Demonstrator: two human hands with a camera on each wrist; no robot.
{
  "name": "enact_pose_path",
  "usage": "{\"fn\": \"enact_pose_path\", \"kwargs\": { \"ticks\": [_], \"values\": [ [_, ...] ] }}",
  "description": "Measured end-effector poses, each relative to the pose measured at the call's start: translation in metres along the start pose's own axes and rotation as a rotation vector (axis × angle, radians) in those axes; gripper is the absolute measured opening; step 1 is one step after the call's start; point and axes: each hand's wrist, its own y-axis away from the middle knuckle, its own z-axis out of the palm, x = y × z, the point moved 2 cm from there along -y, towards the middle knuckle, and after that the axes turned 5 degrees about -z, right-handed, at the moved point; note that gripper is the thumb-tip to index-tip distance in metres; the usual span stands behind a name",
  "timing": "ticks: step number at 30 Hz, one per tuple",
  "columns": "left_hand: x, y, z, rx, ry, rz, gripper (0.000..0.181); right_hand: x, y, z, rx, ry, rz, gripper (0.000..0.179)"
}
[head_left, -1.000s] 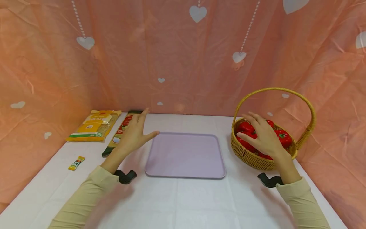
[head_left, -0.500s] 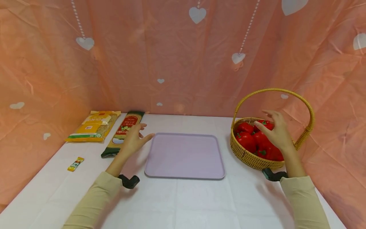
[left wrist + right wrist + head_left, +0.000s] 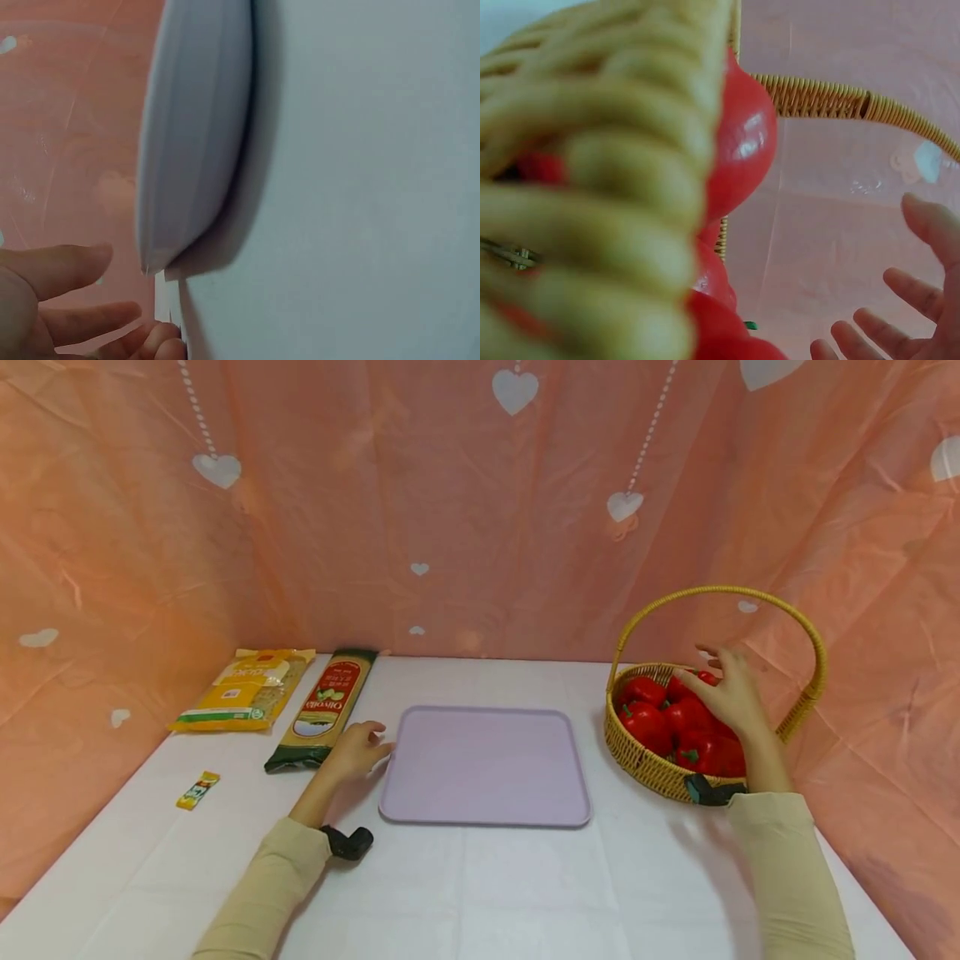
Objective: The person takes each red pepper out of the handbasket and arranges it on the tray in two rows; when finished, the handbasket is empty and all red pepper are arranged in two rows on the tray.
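My left hand (image 3: 354, 753) is low beside the left rim of a pale purple tray (image 3: 487, 768), fingers loosely bent and holding nothing. The left wrist view has the tray (image 3: 191, 135) edge-on, with a small gap between it and the thumb (image 3: 75, 266). Over a wicker basket (image 3: 645, 764) with a tall handle hovers my right hand (image 3: 731, 693), thumb and fingers spread. Several red bell peppers (image 3: 647, 727) lie in this basket, some hidden behind the hand. In the right wrist view, the fingers (image 3: 915, 292) stand apart from the nearest pepper (image 3: 742, 142).
Left of the tray lies a long green-and-red packet (image 3: 326, 710), close to my left hand. A yellow food bag (image 3: 243, 689) lies farther left, and a small yellow-green sachet (image 3: 198, 791) is in front of it. A pink curtain (image 3: 465, 527) closes off the back.
My left hand has come down and nearer from over the long packet to beside the tray. My right hand has shifted right over the basket, uncovering more peppers.
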Motion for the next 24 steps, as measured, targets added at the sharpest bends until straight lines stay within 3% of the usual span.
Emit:
{"fn": "enact_pose_path", "kwargs": {
  "ticks": [3, 7, 10, 14, 20, 24],
  "values": [
    [0.001, 0.0, 0.001, -0.031, 0.036, -0.012, 0.04, 0.006, -0.004, 0.0, -0.002, -0.002, -0.01, 0.062],
    [-0.001, 0.001, 0.005, -0.103, 0.123, -0.079, 0.037, 0.015, -0.007, -0.002, 0.017, -0.013, -0.018, 0.057],
    [-0.003, 0.002, 0.008, -0.147, 0.194, -0.114, 0.034, 0.018, -0.008, -0.007, 0.022, -0.023, 0.014, 0.055],
    [-0.003, 0.001, 0.011, -0.184, 0.254, -0.115, 0.033, 0.02, -0.009, -0.015, -0.005, -0.006, 0.076, 0.058],
    [-0.002, 0.001, 0.012, -0.19, 0.238, -0.122, 0.034, 0.023, -0.013, -0.018, -0.074, 0.041, 0.121, 0.064],
    [-0.002, 0.001, 0.013, -0.196, 0.238, -0.137, 0.034, 0.026, -0.014, -0.016, -0.071, 0.019, 0.115, 0.063]
  ]
}}
